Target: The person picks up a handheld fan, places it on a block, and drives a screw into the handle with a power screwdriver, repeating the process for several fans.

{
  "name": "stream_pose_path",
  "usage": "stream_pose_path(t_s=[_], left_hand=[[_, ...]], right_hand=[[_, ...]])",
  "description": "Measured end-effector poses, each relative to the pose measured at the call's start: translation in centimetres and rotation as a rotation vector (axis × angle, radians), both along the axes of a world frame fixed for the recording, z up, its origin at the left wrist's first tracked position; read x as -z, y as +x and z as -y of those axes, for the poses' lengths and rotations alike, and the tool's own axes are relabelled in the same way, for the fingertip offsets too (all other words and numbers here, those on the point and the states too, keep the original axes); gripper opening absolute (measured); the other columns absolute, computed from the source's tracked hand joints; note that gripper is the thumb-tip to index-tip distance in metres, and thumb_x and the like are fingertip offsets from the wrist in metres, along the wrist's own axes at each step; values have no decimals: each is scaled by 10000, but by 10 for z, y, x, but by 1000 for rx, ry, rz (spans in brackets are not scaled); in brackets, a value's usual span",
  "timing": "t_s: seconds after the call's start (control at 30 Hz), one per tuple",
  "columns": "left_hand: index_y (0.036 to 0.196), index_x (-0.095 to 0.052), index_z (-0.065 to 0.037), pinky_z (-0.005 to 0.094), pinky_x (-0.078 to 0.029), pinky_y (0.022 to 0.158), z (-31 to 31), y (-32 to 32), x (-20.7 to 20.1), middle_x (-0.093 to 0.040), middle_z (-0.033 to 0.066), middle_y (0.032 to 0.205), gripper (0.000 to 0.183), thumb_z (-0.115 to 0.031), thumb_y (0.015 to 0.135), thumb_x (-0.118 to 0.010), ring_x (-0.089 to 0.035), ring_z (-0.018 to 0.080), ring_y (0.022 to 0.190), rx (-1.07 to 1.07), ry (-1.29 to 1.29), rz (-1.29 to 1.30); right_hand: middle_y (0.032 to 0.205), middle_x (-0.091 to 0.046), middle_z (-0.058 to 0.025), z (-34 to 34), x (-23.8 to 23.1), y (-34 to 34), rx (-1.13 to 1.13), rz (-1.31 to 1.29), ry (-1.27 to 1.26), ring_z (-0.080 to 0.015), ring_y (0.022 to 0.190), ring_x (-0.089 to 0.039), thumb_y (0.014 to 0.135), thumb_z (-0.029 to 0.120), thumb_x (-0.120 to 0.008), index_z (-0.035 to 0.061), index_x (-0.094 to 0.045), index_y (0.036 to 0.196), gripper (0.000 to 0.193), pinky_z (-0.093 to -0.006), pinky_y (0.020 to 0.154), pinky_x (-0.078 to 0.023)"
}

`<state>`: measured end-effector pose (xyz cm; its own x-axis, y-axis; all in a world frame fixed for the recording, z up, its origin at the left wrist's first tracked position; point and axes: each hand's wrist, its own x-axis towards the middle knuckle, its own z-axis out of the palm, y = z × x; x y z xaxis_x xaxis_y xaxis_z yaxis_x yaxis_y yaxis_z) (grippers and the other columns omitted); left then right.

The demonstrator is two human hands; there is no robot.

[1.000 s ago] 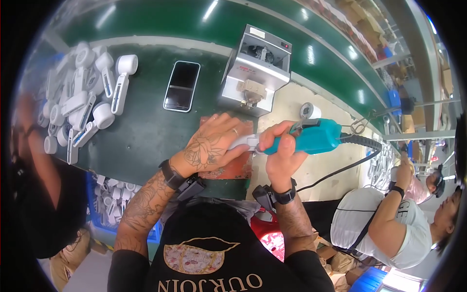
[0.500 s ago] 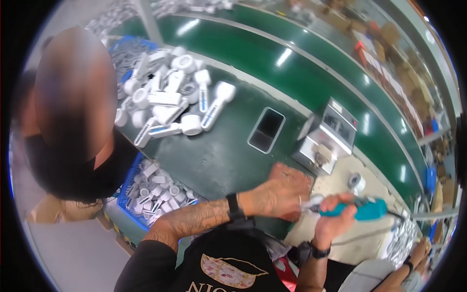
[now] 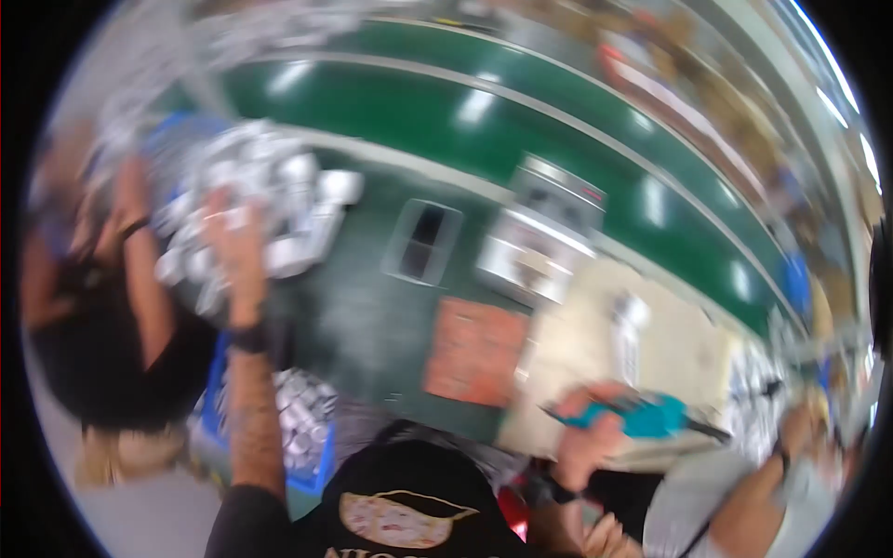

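My left hand (image 3: pixel 237 237) reaches into a heap of white plastic pieces (image 3: pixel 293 251) with round heads and handles, at the far left of the green table. Motion smears its fingers, so whether it grips a piece cannot be told. My right hand (image 3: pixel 591 437) is closed around a teal electric screwdriver (image 3: pixel 656 418), its thin tip toward the left. Beyond the screwdriver, a single white piece with a round head (image 3: pixel 633 312) lies on a beige mat (image 3: pixel 572 349). A bare reddish pad (image 3: pixel 476 352) sits between my two hands.
Behind the pad stands a boxy metal device (image 3: pixel 538 232), with a phone-like dark rectangle (image 3: pixel 428 244) to its left. A blue crate (image 3: pixel 321 460) of white parts is near my left arm. One person (image 3: pixel 112 344) works at left; another person's arm (image 3: pixel 767 484) is at right.
My left hand has left the reddish pad and swung far left to the heap. The right hand keeps the screwdriver, now away from the pad. The whole view has shifted.
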<state>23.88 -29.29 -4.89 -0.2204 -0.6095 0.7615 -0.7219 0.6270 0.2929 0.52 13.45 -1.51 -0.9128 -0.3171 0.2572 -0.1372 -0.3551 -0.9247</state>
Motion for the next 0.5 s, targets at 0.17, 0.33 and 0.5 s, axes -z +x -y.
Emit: stream_pose_path(t_s=[0.17, 0.33, 0.5], left_hand=[[1151, -637, -18, 300, -489, 851, -133, -130, -71, -669, 95, 1077, 198, -120, 984, -603, -623, 177, 958, 635, 442, -225], [836, -641, -63, 430, -510, 680, -281, -293, -26, -644, 154, 866, 356, -414, 881, -682, -634, 334, 754, 1317, 479, 169], [773, -658, -88, 471, -495, 691, -334, -366, 6, -641, 132, 757, 442, -517, 879, -631, -624, 347, 731, 1116, 396, 388]], right_hand=[[850, -613, -74, -7, -13, 11, -203, 16, 110, -143, 760, -589, 891, 324, -735, -23, -547, 1165, 481, -282, 679, -480], [803, -594, -85, -37, -17, 13, -124, 79, 157, -169, 745, -585, 873, 410, -749, -43, -540, 1169, 581, -306, 679, -478], [824, -601, -57, -54, -11, 16, -118, -67, 79, -101, 694, -538, 899, 221, -734, -28, -510, 1232, 472, -234, 617, -434]])
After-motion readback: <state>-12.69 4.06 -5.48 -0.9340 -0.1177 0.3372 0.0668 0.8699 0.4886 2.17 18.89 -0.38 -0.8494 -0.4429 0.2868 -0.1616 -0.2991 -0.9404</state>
